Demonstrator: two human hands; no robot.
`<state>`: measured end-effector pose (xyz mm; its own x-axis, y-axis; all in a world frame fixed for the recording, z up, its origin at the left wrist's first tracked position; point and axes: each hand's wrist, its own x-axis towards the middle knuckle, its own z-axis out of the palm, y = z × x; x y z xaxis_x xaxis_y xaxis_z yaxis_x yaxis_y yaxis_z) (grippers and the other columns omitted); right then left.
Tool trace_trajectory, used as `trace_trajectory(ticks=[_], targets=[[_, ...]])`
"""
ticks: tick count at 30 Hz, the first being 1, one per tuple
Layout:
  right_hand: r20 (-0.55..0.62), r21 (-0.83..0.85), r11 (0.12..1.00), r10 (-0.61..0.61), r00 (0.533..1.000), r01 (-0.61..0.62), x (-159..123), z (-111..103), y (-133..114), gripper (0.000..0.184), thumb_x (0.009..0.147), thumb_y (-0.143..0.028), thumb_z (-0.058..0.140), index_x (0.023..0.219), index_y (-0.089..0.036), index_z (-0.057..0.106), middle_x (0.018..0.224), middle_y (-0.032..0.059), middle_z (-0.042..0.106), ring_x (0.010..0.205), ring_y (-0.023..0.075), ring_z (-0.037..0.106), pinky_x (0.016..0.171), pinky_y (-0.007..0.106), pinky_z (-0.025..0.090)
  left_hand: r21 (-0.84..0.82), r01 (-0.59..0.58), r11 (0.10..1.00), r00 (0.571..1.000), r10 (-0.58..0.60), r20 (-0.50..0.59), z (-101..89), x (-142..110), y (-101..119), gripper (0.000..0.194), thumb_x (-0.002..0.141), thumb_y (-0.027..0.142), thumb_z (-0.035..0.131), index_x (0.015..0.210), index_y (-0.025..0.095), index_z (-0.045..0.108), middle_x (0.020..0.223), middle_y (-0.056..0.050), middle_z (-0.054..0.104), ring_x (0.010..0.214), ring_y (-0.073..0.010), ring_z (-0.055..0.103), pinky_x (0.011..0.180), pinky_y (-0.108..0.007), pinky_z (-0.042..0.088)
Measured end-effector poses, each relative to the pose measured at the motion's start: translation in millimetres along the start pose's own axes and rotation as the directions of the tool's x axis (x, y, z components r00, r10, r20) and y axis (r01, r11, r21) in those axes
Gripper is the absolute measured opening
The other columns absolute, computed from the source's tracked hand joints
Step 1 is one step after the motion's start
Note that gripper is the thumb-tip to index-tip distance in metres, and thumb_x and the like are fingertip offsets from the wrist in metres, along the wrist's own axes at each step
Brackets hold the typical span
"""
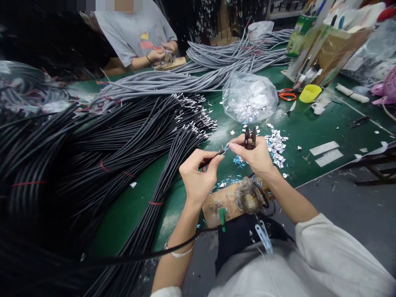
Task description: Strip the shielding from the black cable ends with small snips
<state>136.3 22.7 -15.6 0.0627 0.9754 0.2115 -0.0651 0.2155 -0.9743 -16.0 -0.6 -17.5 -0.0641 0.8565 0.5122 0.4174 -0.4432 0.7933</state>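
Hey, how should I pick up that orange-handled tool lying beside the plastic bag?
I'd pinch the orange handles of the tool, coming down from above on your near side. They lie low on the table, with the plastic bag to the left and the yellow thing to the right, so a sideways reach looks more cramped.

So there's this yellow dish [310, 94], orange-handled scissors [287, 95] just left of it, green can [299, 35] and cardboard holder [342, 51] behind, pink thing [386, 87] off right.
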Motion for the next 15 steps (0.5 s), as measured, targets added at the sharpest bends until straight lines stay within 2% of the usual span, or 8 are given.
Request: trace_trajectory(ticks=[5,9,12,15], targets=[[0.013,0.036,0.999,0.027,1.0,-0.027,0.5,-1.4,-0.7,0.011,0.06,-0.026,0.077,0.067,-0.018,0.073,0.051,-0.0047,0.056,0.044,0.0044,0.042,0.044,0.022,0.036,0.004,-0.01,1.0,1.0,0.01,0.012,-0.9,0.8,-0.3,0.008,0.074,0.025,0.069,0.071,0.018,0.066,0.067,0.001,0.063,0.059,-0.0087,0.055,0.051,-0.02,0.04],[0.008,0.034,0.999,0.032,0.999,-0.032,0.1,-0.1,-2.3,0.011,0.06,-0.027,0.076,0.065,-0.017,0.072,0.053,-0.0027,0.06,0.045,0.0049,0.044,0.043,0.021,0.036,0.01,-0.004,1.0,1.0,0.004,0.0,-0.1,0.4,-0.3,0.01,0.074,0.026,0.069,0.07,0.018,0.066,0.065,0.002,0.062,0.057,-0.0088,0.054,0.05,-0.02,0.039],[0.043,0.011,1.0,0.004,0.999,-0.004,-0.6,1.8,-1.2,0.013,0.059,-0.028,0.076,0.064,-0.017,0.071,0.056,-0.0015,0.062,0.049,0.0063,0.047,0.044,0.021,0.037,-0.009,0.01,1.0,1.0,-0.011,-0.016,0.1,0.0,-0.3,0.01,0.073,0.026,0.07,0.069,0.018,0.065,0.065,0.002,0.061,0.059,-0.0094,0.055,0.052,-0.021,0.041],[0.072,-0.051,0.998,-0.03,0.997,0.034,-1.6,2.9,0.0,0.012,0.06,-0.027,0.074,0.064,-0.016,0.07,0.053,-0.0028,0.057,0.048,0.006,0.045,0.043,0.021,0.034,-0.05,0.056,0.997,0.998,-0.056,0.0,0.3,0.1,-1.0,0.012,0.074,0.027,0.069,0.069,0.017,0.065,0.064,0.001,0.062,0.058,-0.0093,0.055,0.052,-0.02,0.042]])
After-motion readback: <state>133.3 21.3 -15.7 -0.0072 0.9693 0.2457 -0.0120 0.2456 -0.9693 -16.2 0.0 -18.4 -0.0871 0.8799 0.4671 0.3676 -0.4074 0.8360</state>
